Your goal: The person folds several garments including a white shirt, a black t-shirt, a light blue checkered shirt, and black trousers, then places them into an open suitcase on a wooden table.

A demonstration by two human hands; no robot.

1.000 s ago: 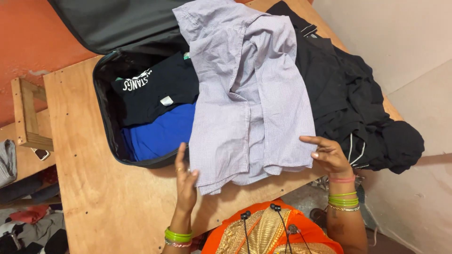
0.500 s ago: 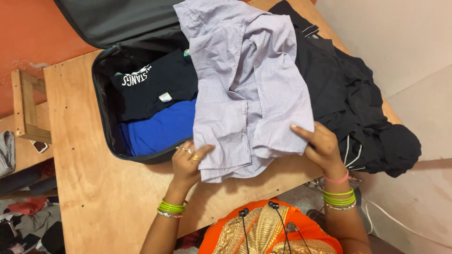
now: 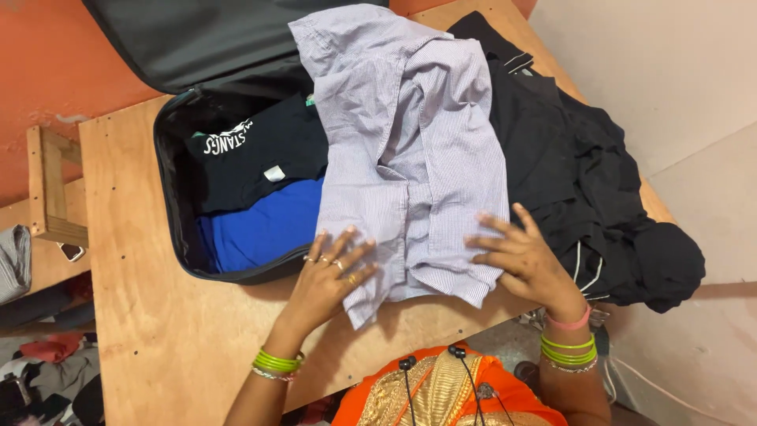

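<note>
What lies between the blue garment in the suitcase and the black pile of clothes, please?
In the head view, the pale checked shirt lies between the blue garment and the black pile, with both hands flat on it.

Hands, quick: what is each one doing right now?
Left hand: open, fingers spread flat on the pale lilac checked cotton shirt.
Right hand: open, palm down on the same shirt, gripping nothing.

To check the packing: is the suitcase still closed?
No, the suitcase lies open on the table, showing blue and black clothes inside.
</note>
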